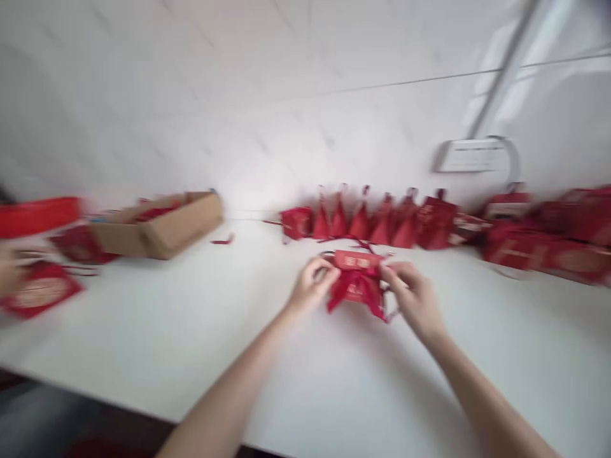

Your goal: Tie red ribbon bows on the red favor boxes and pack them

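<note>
A small red gift box with pale printed characters sits between my hands on the white table. Across its front is a dark red ribbon bow with its tails hanging down. My left hand pinches the bow's left side, thumb against index finger. At the other end, my right hand has thumb and fingers closed on the bow's right side. Blur hides exactly which loop each hand grips. A thin cord hangs by the box's right edge.
Red gift boxes stand in a row along the wall, with larger red packages to the right. An open cardboard box holds red items. Another person's hand touches a red bag at far left. A white power strip hangs on the wall.
</note>
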### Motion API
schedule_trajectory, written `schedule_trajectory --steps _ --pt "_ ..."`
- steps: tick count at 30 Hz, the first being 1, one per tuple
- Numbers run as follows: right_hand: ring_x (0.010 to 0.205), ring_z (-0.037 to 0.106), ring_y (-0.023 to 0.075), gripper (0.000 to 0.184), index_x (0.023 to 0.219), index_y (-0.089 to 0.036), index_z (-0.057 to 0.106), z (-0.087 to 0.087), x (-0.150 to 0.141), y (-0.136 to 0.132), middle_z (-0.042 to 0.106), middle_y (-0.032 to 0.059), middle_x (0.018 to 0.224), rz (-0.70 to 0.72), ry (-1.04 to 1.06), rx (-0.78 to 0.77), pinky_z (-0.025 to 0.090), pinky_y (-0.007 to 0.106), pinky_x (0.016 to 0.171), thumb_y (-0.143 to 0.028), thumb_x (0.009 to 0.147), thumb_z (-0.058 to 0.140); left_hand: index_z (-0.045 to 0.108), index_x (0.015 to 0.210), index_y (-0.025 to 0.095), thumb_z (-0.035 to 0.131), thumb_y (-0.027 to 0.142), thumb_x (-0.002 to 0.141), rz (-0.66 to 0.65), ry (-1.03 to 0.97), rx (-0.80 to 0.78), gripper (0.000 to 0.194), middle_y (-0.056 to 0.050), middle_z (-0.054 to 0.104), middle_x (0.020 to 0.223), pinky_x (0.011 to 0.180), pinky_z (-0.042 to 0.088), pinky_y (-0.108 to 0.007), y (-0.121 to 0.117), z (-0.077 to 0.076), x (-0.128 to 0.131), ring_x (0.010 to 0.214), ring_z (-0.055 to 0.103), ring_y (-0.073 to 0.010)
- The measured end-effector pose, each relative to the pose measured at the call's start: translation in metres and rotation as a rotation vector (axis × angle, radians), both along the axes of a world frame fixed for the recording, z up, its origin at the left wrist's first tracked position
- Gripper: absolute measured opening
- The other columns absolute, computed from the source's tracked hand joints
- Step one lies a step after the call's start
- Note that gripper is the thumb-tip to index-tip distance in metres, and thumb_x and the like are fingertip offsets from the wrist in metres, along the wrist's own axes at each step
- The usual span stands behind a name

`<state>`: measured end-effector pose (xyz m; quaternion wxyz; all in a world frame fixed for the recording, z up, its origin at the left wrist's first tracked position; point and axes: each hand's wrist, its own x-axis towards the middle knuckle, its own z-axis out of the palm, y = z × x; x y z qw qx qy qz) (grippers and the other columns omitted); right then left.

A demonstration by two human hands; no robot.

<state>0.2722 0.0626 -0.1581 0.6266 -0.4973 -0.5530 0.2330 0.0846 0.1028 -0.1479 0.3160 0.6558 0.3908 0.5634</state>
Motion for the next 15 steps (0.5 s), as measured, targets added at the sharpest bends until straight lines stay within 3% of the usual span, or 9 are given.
schedule_trajectory --steps 3,5,9,11,15 --pt "0.105 0.057 0.0259 0.037 0.062 -0.021 0.058 0.0020 -0.0050 0.0074 0.059 0.0087 0.107 -0.075 -0.058 0.015 0.048 0.040 0.089 -0.054 0.078 0.056 0.056 0.068 0.018 0.063 0.038 0.072 -0.143 -0.072 -0.087 0.022 -0.007 0.064 0.095 0.080 0.050 -0.034 0.0089 -0.0069 -0.0009 0.089 0.062 -0.0209" --pt "0.114 0.053 0.0259 0.036 0.061 -0.020 0.055 0.0019 -0.0070 0.0092 0.059 0.0083 0.116 -0.042 -0.026 0.005 0.041 0.041 0.098 -0.049 0.081 0.055 0.054 0.070 0.018 0.063 0.039 0.073 -0.127 -0.049 -0.124 0.023 -0.006 0.061 0.091 0.073 0.048 -0.029 0.0074 -0.0105 0.0003 0.084 0.059 -0.0178" --pt "0.106 0.058 0.0255 0.034 0.064 -0.019 0.055 0.0005 -0.0076 0.0068 0.061 0.0083 0.114 0.090 0.168 -0.026 0.043 0.041 0.092 -0.047 0.082 0.057 0.049 0.067 0.019 0.063 0.040 0.073 -0.016 0.022 -0.114 0.026 -0.001 0.051 0.074 0.061 0.041 -0.025 -0.0001 -0.0112 0.0033 0.071 0.050 -0.0142" --pt "0.102 0.059 0.0249 0.035 0.064 -0.018 0.055 -0.0011 -0.0071 0.0075 0.061 0.0082 0.115 0.137 0.236 -0.039 0.045 0.040 0.088 -0.049 0.080 0.058 0.047 0.067 0.019 0.062 0.041 0.074 -0.022 0.035 -0.123 0.027 0.000 0.049 0.070 0.058 0.038 -0.024 -0.0009 -0.0099 0.0035 0.067 0.047 -0.0130" --pt "0.100 0.058 0.0243 0.038 0.065 -0.018 0.055 -0.0019 -0.0064 0.0087 0.057 0.0090 0.119 0.105 0.220 -0.064 0.048 0.036 0.079 -0.054 0.077 0.060 0.045 0.066 0.020 0.059 0.042 0.077 -0.058 0.061 -0.096 0.029 0.002 0.046 0.064 0.057 0.037 -0.024 -0.0007 -0.0059 0.0018 0.059 0.042 -0.0112"
